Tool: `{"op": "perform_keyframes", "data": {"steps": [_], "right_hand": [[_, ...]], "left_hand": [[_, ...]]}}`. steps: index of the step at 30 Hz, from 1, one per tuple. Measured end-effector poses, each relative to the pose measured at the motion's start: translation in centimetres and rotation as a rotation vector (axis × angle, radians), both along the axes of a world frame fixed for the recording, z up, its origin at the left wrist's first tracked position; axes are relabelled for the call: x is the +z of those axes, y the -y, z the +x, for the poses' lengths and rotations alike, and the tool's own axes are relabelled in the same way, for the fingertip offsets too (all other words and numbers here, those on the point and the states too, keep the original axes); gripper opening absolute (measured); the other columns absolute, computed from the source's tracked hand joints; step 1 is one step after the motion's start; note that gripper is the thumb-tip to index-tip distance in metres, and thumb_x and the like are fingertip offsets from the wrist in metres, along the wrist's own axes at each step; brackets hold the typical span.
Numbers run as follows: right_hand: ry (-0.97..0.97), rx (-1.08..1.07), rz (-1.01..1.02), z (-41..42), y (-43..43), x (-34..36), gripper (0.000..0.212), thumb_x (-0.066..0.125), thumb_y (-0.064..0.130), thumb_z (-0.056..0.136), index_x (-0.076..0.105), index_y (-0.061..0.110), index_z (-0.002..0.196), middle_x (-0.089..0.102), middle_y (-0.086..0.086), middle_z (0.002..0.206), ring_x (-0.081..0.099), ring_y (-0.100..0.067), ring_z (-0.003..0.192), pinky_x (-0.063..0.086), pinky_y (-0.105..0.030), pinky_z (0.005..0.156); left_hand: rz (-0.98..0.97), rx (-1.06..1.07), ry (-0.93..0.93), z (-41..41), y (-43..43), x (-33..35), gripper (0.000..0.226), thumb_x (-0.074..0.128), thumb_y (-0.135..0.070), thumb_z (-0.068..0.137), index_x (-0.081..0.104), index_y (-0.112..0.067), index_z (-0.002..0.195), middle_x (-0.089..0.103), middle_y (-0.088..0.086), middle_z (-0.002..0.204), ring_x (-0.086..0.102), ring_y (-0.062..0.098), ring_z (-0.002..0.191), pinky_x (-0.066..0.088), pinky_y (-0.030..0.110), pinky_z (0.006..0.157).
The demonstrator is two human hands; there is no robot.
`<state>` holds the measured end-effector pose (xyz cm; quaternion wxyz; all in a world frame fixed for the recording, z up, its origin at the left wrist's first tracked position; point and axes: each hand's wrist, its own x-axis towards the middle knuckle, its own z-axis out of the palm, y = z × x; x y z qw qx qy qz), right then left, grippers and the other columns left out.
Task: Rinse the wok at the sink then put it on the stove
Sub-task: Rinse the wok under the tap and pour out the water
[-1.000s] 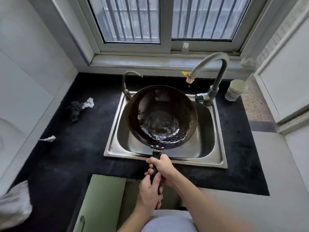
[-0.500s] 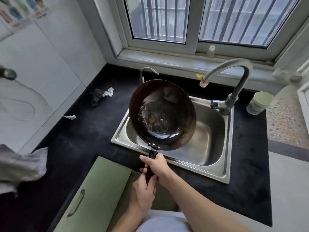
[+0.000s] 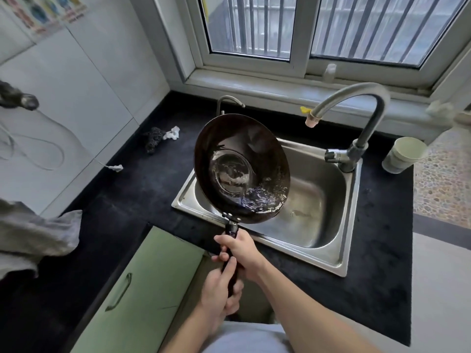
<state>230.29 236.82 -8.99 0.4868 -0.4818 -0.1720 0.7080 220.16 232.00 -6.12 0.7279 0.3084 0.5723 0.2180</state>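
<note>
Both hands, right ahead of left, grip the handle of the wok, tilted above the sink, water pooled at its low edge.

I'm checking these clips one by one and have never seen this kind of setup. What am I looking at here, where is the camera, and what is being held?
There is no machine here: a person works with bare hands, and one wide-angle camera on their head looks forward and down, which is why the edges bend. Both hands grip the long handle of a dark wok: the right hand nearer the bowl, the left hand behind it. The wok is tilted over a steel sink, with water pooled at its lower edge. No water runs from the curved tap. On the black counter lie a dark scrubber with a white scrap to the left, and a pale cup to the right of the sink. A grey cloth shows at the far left. No stove is in view.
</note>
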Motion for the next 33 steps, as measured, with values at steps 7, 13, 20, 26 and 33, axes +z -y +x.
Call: {"op": "perform_keyframes", "data": {"steps": [7, 13, 20, 26, 33], "right_hand": [[0.046, 0.017, -0.058, 0.3, 0.4, -0.2, 0.027, 0.067, 0.006, 0.092, 0.047, 0.011, 0.075, 0.045, 0.001, 0.053, 0.043, -0.011, 0.037, 0.058, -0.036, 0.06], [0.24, 0.035, -0.08, -0.1, 0.0, -0.4, 0.038, 0.077, 0.029, 0.086, 0.049, 0.011, 0.067, 0.052, -0.001, 0.046, 0.053, -0.016, 0.038, 0.051, -0.052, 0.068], [0.204, 0.053, -0.059, 0.0, 0.2, -0.5, 0.034, 0.075, 0.025, 0.088, 0.046, 0.009, 0.079, 0.048, 0.0, 0.048, 0.051, -0.013, 0.037, 0.05, -0.051, 0.069], [0.08, 0.036, -0.028, 0.1, 0.5, -0.5, 0.032, 0.073, 0.021, 0.09, 0.044, 0.009, 0.091, 0.047, 0.0, 0.053, 0.048, -0.012, 0.038, 0.05, -0.046, 0.067], [0.016, 0.032, 0.073, 0.7, 1.3, -0.2, 0.028, 0.069, 0.013, 0.093, 0.042, 0.009, 0.092, 0.044, -0.001, 0.058, 0.042, -0.012, 0.04, 0.055, -0.035, 0.056]], "left_hand": [[0.125, -0.034, -0.19, 0.7, 0.5, -0.8, 0.041, 0.042, -0.04, 0.099, 0.044, -0.008, 0.074, 0.037, 0.001, 0.046, 0.024, 0.011, 0.03, 0.018, 0.014, 0.036], [0.244, -0.066, -0.34, 0.6, 0.6, -1.0, 0.045, 0.04, -0.042, 0.099, 0.048, -0.01, 0.069, 0.039, -0.002, 0.045, 0.026, 0.012, 0.032, 0.021, 0.02, 0.038], [0.433, -0.148, -0.541, 0.5, 1.1, -0.8, 0.043, 0.039, -0.041, 0.099, 0.054, -0.016, 0.068, 0.047, -0.007, 0.048, 0.039, 0.009, 0.036, 0.031, 0.026, 0.04], [0.563, -0.204, -0.67, 0.3, 1.5, -0.8, 0.04, 0.042, -0.041, 0.097, 0.057, -0.016, 0.068, 0.053, -0.005, 0.05, 0.05, 0.01, 0.047, 0.039, 0.03, 0.051], [0.63, -0.173, -0.731, 0.5, 2.2, -1.2, 0.034, 0.046, -0.04, 0.096, 0.061, -0.016, 0.077, 0.062, -0.002, 0.062, 0.06, 0.024, 0.065, 0.045, 0.039, 0.061]]}}
